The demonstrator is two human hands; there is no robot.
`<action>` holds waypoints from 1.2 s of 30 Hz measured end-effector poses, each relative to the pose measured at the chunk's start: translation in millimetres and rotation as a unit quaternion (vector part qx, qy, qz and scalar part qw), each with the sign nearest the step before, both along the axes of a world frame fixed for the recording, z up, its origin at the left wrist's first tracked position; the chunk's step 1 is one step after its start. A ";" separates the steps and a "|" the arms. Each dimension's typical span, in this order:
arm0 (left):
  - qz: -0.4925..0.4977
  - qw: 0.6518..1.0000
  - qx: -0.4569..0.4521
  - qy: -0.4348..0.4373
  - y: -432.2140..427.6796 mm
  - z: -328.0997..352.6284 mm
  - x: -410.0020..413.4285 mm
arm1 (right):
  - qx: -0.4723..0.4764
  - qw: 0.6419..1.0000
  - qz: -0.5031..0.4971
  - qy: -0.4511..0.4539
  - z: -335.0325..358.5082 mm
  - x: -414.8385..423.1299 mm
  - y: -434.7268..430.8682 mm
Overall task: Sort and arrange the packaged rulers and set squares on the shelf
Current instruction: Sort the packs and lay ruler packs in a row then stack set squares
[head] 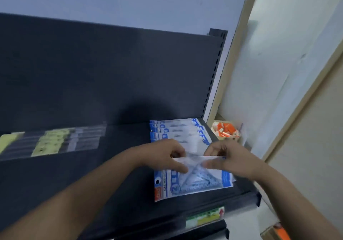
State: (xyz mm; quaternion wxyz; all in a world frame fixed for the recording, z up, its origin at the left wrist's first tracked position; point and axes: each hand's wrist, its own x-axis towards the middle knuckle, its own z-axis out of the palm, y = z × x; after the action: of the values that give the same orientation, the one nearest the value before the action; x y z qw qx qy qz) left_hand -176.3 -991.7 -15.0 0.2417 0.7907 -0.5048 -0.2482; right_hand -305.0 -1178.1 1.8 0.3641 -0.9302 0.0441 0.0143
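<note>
Set-square pack, a clear plastic sleeve with a blue-and-white card and a blue see-through triangle inside, is pinched along its far edge from both sides. Fingers of the left hand are curled onto that edge, thumb on top. The right hand does the same from the other side, thumb lying across the sleeve and the other fingers bent above it. Motion blur; exact finger contact is unclear. The near part of the pack lies on the dark metal shelf, at its right end and close to the front lip.

Just behind the hands is a fanned stack of matching blue-and-white packs, flat on the shelf and reaching to the dark back panel. Well apart on the left lies a row of long clear ruler packs with yellow-green labels, overlapping.

Green-and-yellow price label on the shelf's front edge, below the held pack. Slotted dark upright at the right end. Beyond it, a cardboard box of orange-and-white items, contents too blurred to identify.
</note>
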 end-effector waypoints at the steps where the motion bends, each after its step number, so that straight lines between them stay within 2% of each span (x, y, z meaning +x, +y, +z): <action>1: 0.020 1.000 0.005 -0.013 -6.7 -5.3 -4.6 | -0.026 0.999 0.013 0.015 -6.6 -0.4 -9.9; 3: 0.056 0.998 0.029 -0.028 -13.9 -13.7 -15.7 | -0.081 0.995 0.033 0.053 -16.6 -1.6 -24.0; 6: 0.109 0.993 0.036 -0.025 -13.2 -22.2 -29.5 | -0.077 0.993 0.049 0.074 -28.8 -1.5 -36.3; 12: 0.185 0.981 -0.007 -0.051 -5.2 -23.2 -41.3 | -0.052 0.997 0.053 0.034 -42.7 4.2 -35.8; 14: 0.205 0.976 -0.007 -0.066 -5.7 -20.3 -44.7 | -0.088 0.994 0.061 0.017 -40.7 6.0 -35.3; 17: 0.241 0.947 0.049 -0.206 -2.1 -20.4 -54.4 | -0.230 0.969 0.080 -0.047 -35.9 2.7 -35.7; 20: 0.283 0.915 0.036 -0.287 17.2 -12.4 -68.9 | -0.247 0.955 0.068 -0.151 -24.8 1.2 -20.5; 26: 0.346 0.860 0.132 -0.351 115.6 16.9 -91.4 | -0.246 0.942 0.120 -0.194 -2.2 13.6 71.9; 30: 0.399 0.816 0.186 -0.374 214.3 32.3 -101.8 | -0.198 0.943 0.160 -0.215 5.4 20.0 163.8; 36: 0.470 0.779 0.226 -0.349 376.1 34.0 -116.7 | -0.092 0.944 0.236 -0.210 11.8 31.0 329.7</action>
State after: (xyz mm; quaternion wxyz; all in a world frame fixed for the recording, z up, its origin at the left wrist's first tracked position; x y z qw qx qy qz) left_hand -293.0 -615.6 19.0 -0.0500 0.9941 -0.0499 0.0827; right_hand -274.0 -848.4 13.6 0.2643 -0.9252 -0.2533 -0.1002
